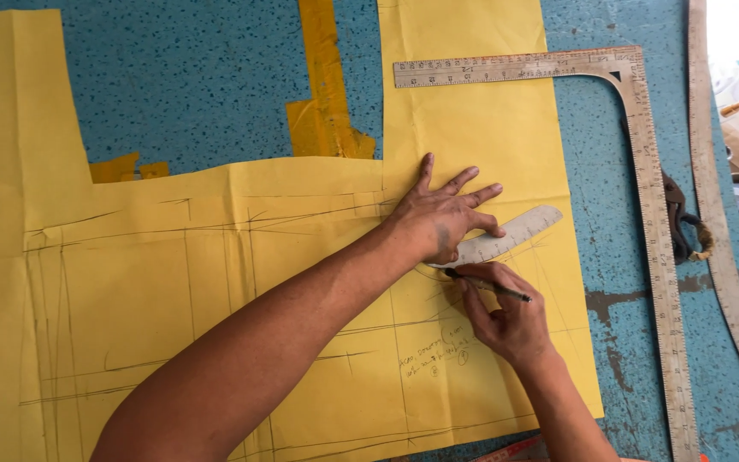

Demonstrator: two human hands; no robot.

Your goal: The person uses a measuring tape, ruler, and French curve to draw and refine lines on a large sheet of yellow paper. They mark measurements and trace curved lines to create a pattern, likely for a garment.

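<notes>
Left hand (440, 216) spread flat, fingers wide, pinning a pale curved ruler (506, 237) onto yellow pattern paper (215, 282) so neither slips. Right hand (506, 316) pinched narrow round a pencil (491, 287), tip against the ruler's near edge, mid-sheet toward the right. Metal L-square (643, 171) lying far and right, overlapping the paper's far corner; blue worktop (198, 85) bare beyond, room leftward.
</notes>
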